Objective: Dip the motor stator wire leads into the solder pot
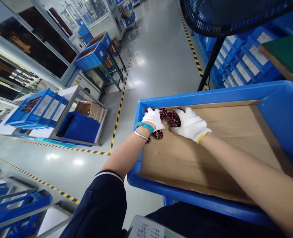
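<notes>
A large blue bin (211, 94) lined with brown cardboard (211, 158) lies in front of me. In its far left corner are several black ring-shaped parts with red windings (170, 116). My right hand (189, 124), in a white glove with a yellow cuff edge, curls around the right side of this cluster, thumb and fingers on the rings. From the left, my white-gloved left hand (152, 118) closes against the cluster's other side; its fingertips are partly hidden. One loose ring (158, 134) lies flat just below my left hand, and another shows partly beside my wrist.
A black fan (216, 49) on a stand rises beyond the bin. Stacked blue bins (245, 66) stand at the right. Carts with blue crates (44, 105) line the left, by machines. Yellow-black tape (120, 109) marks the grey floor. A labelled box (148, 228) sits near my body.
</notes>
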### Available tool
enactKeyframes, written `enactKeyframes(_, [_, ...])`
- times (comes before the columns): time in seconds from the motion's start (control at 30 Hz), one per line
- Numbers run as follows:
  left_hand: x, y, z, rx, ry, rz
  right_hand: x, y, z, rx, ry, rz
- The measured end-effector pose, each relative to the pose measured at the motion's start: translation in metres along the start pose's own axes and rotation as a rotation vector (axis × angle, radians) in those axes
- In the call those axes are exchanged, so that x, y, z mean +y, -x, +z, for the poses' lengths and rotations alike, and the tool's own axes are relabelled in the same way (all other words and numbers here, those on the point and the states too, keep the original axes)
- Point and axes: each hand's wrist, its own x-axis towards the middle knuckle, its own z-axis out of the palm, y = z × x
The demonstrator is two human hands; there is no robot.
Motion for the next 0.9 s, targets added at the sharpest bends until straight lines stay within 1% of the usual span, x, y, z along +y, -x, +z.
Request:
enactKeyframes(0.13, [0.002, -0.004, 0.01, -0.005, 0.082, 0.053, 0.003, 0.0, -0.002, 0.004, -0.041, -0.024])
enactKeyframes(0.23, [0.003, -0.003, 0.016, 0.025, 0.133, 0.094, 0.006, 0.001, -0.002, 0.014, -0.041, -0.055])
enactKeyframes(0.33, [0.007, 0.003, 0.019, 0.055, 0.16, 0.128, 0.004, 0.005, -0.006, 0.007, -0.022, -0.046])
enactKeyframes(0.43, [0.012, 0.008, 0.02, 0.061, 0.165, 0.145, 0.001, 0.008, -0.016, -0.051, 0.016, 0.005])
enactKeyframes(0.53, [0.015, 0.006, 0.021, 0.046, 0.164, 0.134, -0.002, 0.006, -0.023, -0.127, 0.046, 0.042])
enactKeyframes(0.7, [0.017, 0.0, 0.019, 0.028, 0.172, 0.115, 0.0, -0.001, -0.026, -0.145, 0.023, 0.036])
enactKeyframes(0.8, [0.023, 0.006, 0.014, 0.071, 0.174, 0.134, 0.004, 0.008, -0.029, -0.123, -0.032, 0.022])
enactKeyframes(0.9, [0.036, 0.02, 0.01, 0.121, 0.161, 0.208, 0.009, 0.029, -0.035, -0.085, -0.098, 0.037])
